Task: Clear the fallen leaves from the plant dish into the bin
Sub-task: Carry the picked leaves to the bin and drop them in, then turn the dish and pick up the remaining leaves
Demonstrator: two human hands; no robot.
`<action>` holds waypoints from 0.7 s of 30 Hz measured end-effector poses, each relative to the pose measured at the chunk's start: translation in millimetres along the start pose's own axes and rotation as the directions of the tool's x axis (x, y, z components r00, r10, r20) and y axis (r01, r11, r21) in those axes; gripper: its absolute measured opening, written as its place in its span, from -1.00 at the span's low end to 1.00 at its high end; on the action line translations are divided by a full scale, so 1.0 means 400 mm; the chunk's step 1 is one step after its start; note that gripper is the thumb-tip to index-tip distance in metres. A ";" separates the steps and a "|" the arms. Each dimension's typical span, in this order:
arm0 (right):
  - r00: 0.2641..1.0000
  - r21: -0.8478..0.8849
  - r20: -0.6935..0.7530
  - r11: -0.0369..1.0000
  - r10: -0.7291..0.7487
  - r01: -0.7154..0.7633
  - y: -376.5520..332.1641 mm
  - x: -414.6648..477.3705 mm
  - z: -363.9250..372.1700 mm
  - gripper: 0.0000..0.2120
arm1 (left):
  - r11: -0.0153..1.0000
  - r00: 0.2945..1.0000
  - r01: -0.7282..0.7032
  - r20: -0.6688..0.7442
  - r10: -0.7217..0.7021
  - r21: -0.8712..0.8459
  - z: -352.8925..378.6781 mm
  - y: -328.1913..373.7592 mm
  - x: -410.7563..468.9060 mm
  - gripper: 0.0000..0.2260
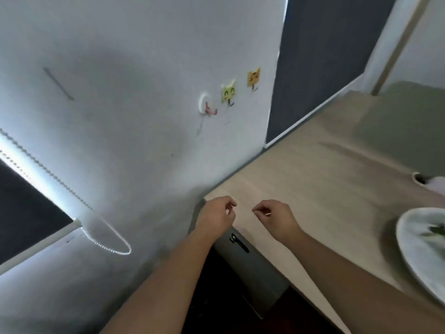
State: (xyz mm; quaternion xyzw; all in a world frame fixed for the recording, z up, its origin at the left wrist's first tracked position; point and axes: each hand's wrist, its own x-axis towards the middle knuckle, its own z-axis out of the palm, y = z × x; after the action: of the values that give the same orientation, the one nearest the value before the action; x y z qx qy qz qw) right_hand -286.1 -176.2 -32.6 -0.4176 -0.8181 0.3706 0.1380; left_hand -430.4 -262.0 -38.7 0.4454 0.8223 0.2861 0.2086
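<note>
Two bare forearms are seen nearest the camera, stretched up from the six o'clock edge toward the middle of the view. The left hand (216,214) is held over the near corner of the desk (313,179), knuckles up, its fingers (230,203) curled loosely inward with the thumb close to the forefinger; whether anything is pinched there cannot be told. The right hand (274,216) is held just beside it at three o'clock, apart from it, with the wrist bent and the fingers (258,209) drawn together toward the thumb; a thin pale sliver seems to be nipped at their tips, though the blur leaves it unsure.

The plant dish (414,239), a pale round plate, is cut off by the frame at about four o'clock and rests on the desk well apart from both hands. A small dark green leaf (435,230) is seen lying in it, its long axis running roughly from nine to three o'clock; which way its tip points cannot be told.

On the grey wall at twelve o'clock from the hands, a green cat hook (228,94) and an orange cat hook (254,77) are fixed side by side. A beaded cord loop (108,242) is hung at eight o'clock.
</note>
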 end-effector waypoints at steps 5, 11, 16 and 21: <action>0.946 0.010 -0.278 0.985 0.168 -0.172 0.147 -0.172 -0.252 -0.90 | 0.959 0.946 -0.282 0.173 0.273 0.031 0.114 0.255 0.003 -0.79; 0.746 0.140 -0.515 0.900 0.422 -0.413 0.388 -0.443 -0.465 -0.85 | 0.891 0.820 -0.453 0.396 0.413 0.008 0.362 0.539 -0.063 -0.80; 0.525 0.311 -0.583 0.767 0.620 -0.562 0.583 -0.601 -0.563 -0.76 | 0.891 0.778 -0.455 0.493 0.390 0.013 0.543 0.679 -0.101 -0.76; 0.323 0.409 -0.624 0.650 0.711 -0.641 0.731 -0.688 -0.629 -0.74 | 0.909 0.796 -0.410 0.518 0.313 0.080 0.682 0.742 -0.130 -0.50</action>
State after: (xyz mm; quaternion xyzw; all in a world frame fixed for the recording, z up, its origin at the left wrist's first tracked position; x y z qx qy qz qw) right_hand 187.2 -158.5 -47.8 -0.8244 -0.4185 0.2241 0.3083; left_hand -58.5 -98.2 -43.6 0.6705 0.6637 0.1182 0.3099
